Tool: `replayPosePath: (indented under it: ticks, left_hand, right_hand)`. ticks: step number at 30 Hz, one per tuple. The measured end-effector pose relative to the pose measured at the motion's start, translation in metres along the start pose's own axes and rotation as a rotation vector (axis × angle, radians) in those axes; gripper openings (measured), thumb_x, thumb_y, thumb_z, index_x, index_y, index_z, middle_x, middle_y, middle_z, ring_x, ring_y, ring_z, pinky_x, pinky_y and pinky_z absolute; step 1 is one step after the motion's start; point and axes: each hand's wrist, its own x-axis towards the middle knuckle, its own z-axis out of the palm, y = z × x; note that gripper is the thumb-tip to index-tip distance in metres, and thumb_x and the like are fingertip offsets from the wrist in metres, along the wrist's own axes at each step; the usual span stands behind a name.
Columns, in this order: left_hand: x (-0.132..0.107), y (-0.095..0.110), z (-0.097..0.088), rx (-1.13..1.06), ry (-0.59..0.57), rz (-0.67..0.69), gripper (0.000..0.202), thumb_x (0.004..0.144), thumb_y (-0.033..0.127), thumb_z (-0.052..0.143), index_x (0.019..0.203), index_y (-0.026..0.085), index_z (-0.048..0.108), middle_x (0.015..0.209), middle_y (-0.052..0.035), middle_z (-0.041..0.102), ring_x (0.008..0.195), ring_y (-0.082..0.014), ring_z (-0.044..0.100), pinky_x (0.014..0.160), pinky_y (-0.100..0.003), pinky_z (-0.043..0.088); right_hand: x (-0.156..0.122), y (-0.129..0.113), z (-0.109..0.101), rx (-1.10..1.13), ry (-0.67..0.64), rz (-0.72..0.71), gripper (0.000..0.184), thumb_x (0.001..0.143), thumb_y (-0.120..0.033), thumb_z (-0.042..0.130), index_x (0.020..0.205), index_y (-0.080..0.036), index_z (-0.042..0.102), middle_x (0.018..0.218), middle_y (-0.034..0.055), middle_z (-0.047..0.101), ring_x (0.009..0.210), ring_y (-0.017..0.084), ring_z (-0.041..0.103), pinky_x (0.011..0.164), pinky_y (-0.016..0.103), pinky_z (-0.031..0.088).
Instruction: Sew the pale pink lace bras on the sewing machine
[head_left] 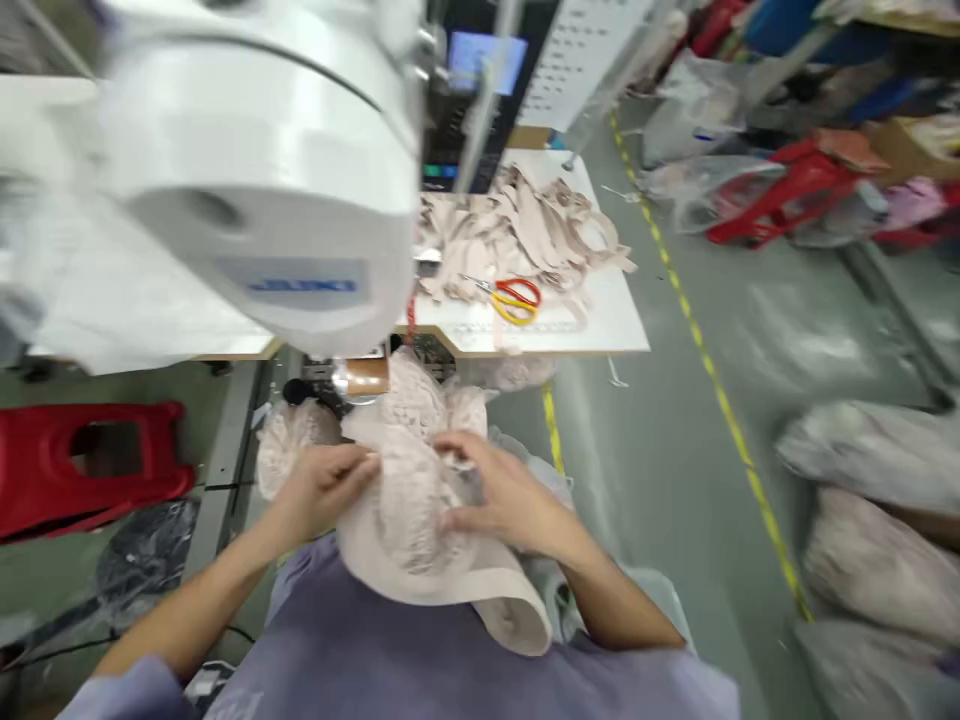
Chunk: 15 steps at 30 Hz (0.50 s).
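A pale beige lace bra piece (409,500) with a broad smooth band along its edge lies over my lap, below the sewing machine (300,180). At its left edge, my left hand (330,485) is closed, pinching the fabric between thumb and fingers. My right hand (499,495) rests on the lace from the right, thumb and fingers bent and apart with fabric between them. The far end of the piece reaches up to the machine's front edge. One end of the band curls (517,610) near my right forearm. Motion blurs the finer details.
On the white table (615,310) lie beige fabric strips (517,230) and scissors with red and yellow handles (516,300). Another lace bundle (289,440) hangs left of the machine bed. A red stool (90,465) stands at left; plastic bags (870,450) sit at right.
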Motion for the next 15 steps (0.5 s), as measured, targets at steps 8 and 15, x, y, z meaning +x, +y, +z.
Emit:
replayPosePath:
  ticks: [8,15]
  left_hand:
    - [0.030,0.022,-0.011,0.055,0.165,0.060,0.049,0.096,0.040,0.056,0.058,0.013,0.041,0.054,0.0043,0.033,0.053,-0.0066,0.029,0.051,-0.023,0.019]
    - [0.051,0.012,-0.055,0.028,0.414,-0.135,0.027,0.087,0.036,0.064,0.072,0.015,0.055,0.060,0.0044,0.042,0.057,-0.0090,0.034,0.055,-0.023,0.027]
  right_hand:
    - [0.075,0.010,0.018,0.233,0.083,-0.146,0.044,0.093,-0.056,0.059,0.077,-0.015,0.064,0.068,0.0022,0.059,0.064,0.014,0.053,0.061,0.025,0.040]
    - [0.121,-0.004,0.004,0.172,0.236,-0.058,0.049,0.090,-0.059,0.052,0.068,-0.016,0.055,0.063,0.0009,0.050,0.064,0.014,0.047,0.060,0.025,0.035]
